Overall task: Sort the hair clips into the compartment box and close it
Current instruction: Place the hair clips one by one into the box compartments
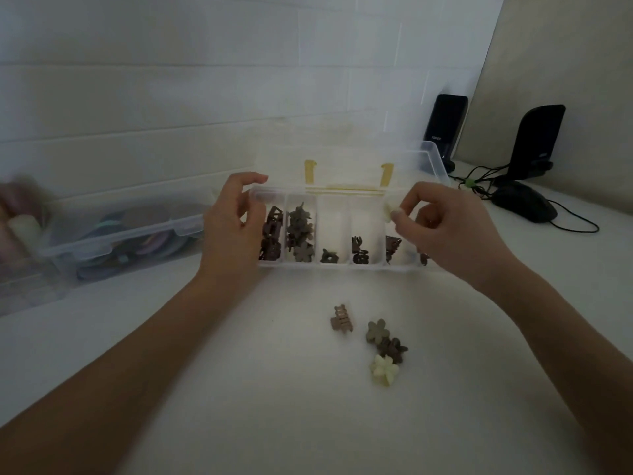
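A clear compartment box (334, 265) stands open on the white table, its lid (346, 159) tilted up behind with two yellow latches. Brown and grey hair clips lie in several of its compartments. My left hand (236, 228) hovers over the box's left end, fingers apart, holding nothing. My right hand (442, 231) pinches a small cream clip (388, 211) above the right compartments. On the table in front lie a tan ladder-shaped clip (342, 319), a grey flower clip (377, 331), a dark brown flower clip (394, 349) and a cream flower clip (384, 370).
A clear lidded bin (116, 234) with coloured items stands at the left. Two black speakers (445, 128) (537, 142) stand by the wall at the back right, and a black mouse (524, 202) with cables lies in front of them.
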